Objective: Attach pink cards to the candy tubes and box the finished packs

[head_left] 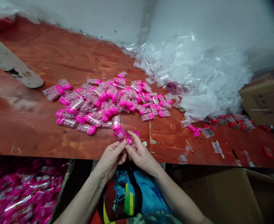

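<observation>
My left hand [112, 156] and my right hand [141, 154] meet at the front edge of the table. Between their fingertips they pinch a small clear candy box with a pink cap [128, 141], its body mostly hidden by the fingers. Just behind the fingers lie pink printed labels or wrappers [119, 133]. Another pink-capped candy box [116, 123] stands close behind these. Farther back spreads a pile of clear boxes [104, 99] with pink caps, filled with small pale pink balls.
A large heap of clear empty boxes [192, 65] leans against the wall, with red-capped boxes [238, 124] in front. A cardboard box [265, 96] stands at right, a white bottle-like cylinder [15, 63] at left. Below the table, a carton holds many pink packages [22, 193].
</observation>
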{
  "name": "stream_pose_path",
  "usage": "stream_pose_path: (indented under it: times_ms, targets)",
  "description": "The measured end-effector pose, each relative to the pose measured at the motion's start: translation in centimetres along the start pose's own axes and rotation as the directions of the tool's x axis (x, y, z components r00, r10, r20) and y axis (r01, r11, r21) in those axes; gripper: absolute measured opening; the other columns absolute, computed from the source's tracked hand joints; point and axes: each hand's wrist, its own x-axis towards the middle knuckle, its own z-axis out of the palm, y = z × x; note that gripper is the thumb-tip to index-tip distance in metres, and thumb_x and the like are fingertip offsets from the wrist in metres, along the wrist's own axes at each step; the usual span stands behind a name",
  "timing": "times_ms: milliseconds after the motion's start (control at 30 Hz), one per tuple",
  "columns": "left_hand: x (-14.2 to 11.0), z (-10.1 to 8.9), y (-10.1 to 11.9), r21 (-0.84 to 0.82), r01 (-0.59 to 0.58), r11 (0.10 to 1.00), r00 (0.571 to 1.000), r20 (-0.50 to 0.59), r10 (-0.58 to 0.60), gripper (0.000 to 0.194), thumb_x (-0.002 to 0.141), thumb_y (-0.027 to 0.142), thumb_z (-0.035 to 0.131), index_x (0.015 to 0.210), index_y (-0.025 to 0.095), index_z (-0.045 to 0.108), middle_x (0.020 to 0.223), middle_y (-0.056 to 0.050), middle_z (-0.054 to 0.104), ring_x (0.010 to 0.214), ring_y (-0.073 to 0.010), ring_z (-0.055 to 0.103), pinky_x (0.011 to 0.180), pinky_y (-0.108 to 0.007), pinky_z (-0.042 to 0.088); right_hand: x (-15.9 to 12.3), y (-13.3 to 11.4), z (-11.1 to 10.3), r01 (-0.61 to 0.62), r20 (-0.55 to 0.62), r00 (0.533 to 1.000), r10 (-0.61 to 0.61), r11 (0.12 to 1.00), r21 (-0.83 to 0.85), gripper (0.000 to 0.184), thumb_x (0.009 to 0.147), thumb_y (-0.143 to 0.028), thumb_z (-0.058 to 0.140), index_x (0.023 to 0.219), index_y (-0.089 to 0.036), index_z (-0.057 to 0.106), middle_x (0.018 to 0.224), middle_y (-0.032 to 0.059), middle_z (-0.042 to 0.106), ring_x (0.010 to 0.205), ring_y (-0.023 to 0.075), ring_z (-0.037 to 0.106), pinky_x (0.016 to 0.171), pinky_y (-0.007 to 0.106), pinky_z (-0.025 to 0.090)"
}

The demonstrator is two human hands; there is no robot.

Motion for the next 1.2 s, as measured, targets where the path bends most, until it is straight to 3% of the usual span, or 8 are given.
stream_pose_path:
  times_ms: [133,333,500,667,767,1033,1133,1200]
  targets:
    - [0.2,0.0,0.2,-0.058,-0.048,0.997,0.992,-0.121,0.041,0.038,0.077,0.049,0.072,0.068,0.014,0.059,0.050,0.003,0.053,0.043,-0.0058,0.042,0.042,-0.018,0.028,-0.2,0.1,-0.1,0.030,0.031,0.999,-0.030,1.000,0.003,0.067,0.092,-0.041,0.058,0.149,-0.027,0.025,0.083,-0.0005,0.060,0.073,0.0145,0.058,0.070,0.030,0.045]
    - [0.1,0.0,-0.4,0.038,-0.052,0.998,0.997,-0.049,0.054,0.042,0.080,0.051,0.067,0.063,0.014,0.057,0.045,0.002,0.053,0.040,-0.0056,0.040,0.043,-0.019,0.029,-0.3,1.4,1.1,-0.127,0.081,0.992,0.101,0.866,0.483,0.053,0.096,-0.048,0.047,0.140,-0.026,0.028,0.060,-0.0100,0.044,0.037,0.0054,0.023,0.035,0.018,0.021]
    - [-0.1,-0.2,-0.7,0.097,-0.029,0.995,1.000,-0.008,0.030,0.042,0.077,0.052,0.070,0.066,0.013,0.061,0.054,-0.001,0.060,0.039,-0.0054,0.042,0.040,-0.019,0.027,0.1,1.3,1.0,-0.056,0.005,0.998,0.058,0.926,0.374,0.053,0.095,-0.045,0.053,0.140,-0.025,0.032,0.060,-0.0093,0.045,0.044,0.0062,0.037,0.041,0.017,0.028]
    - [-0.3,-0.8,0.2,0.002,-0.053,0.999,0.998,-0.043,0.053,0.038,0.084,0.050,0.064,0.069,0.015,0.058,0.041,0.003,0.050,0.039,-0.0071,0.041,0.043,-0.019,0.028,-0.3,1.4,0.5,-0.125,0.161,0.985,0.063,0.903,0.411,0.057,0.094,-0.047,0.054,0.142,-0.024,0.033,0.064,-0.0074,0.051,0.042,0.0062,0.040,0.042,0.019,0.033]
    - [-0.4,-0.9,0.3,-0.013,-0.042,0.999,0.999,-0.006,0.042,0.036,0.084,0.046,0.065,0.070,0.015,0.057,0.040,0.003,0.050,0.038,-0.0061,0.039,0.042,-0.019,0.026,-0.6,1.8,0.3,-0.105,0.168,0.985,0.042,0.916,0.386,0.060,0.094,-0.044,0.055,0.145,-0.026,0.030,0.070,-0.0046,0.056,0.051,0.0082,0.051,0.052,0.022,0.041]
    - [-1.4,-1.2,-0.6,0.043,-0.033,0.999,0.997,-0.063,0.036,0.032,0.079,0.045,0.071,0.079,0.014,0.062,0.038,0.005,0.047,0.036,-0.0059,0.037,0.040,-0.019,0.024,-0.1,2.6,1.9,-0.107,0.203,0.978,0.047,0.950,0.295,0.054,0.094,-0.046,0.054,0.138,-0.023,0.034,0.062,-0.0071,0.056,0.042,0.0083,0.050,0.043,0.019,0.038]
    - [-3.5,-3.0,0.0,0.020,-0.034,0.999,0.988,-0.152,0.037,0.034,0.076,0.047,0.073,0.075,0.015,0.064,0.040,0.004,0.050,0.040,-0.0071,0.040,0.045,-0.020,0.033,0.3,1.2,2.2,-0.115,0.320,0.945,0.068,0.985,0.130,0.055,0.094,-0.041,0.055,0.142,-0.026,0.032,0.070,-0.0052,0.058,0.046,0.0078,0.050,0.044,0.019,0.039]
    - [-5.7,-6.1,0.6,-0.014,-0.071,0.997,0.938,-0.340,0.062,0.032,0.071,0.047,0.077,0.074,0.017,0.066,0.043,0.004,0.053,0.043,-0.0076,0.041,0.047,-0.021,0.037,1.3,-0.1,1.7,-0.008,0.319,0.947,0.030,0.998,-0.068,0.050,0.095,-0.036,0.055,0.141,-0.028,0.038,0.075,-0.0037,0.060,0.053,0.0097,0.053,0.052,0.022,0.044]
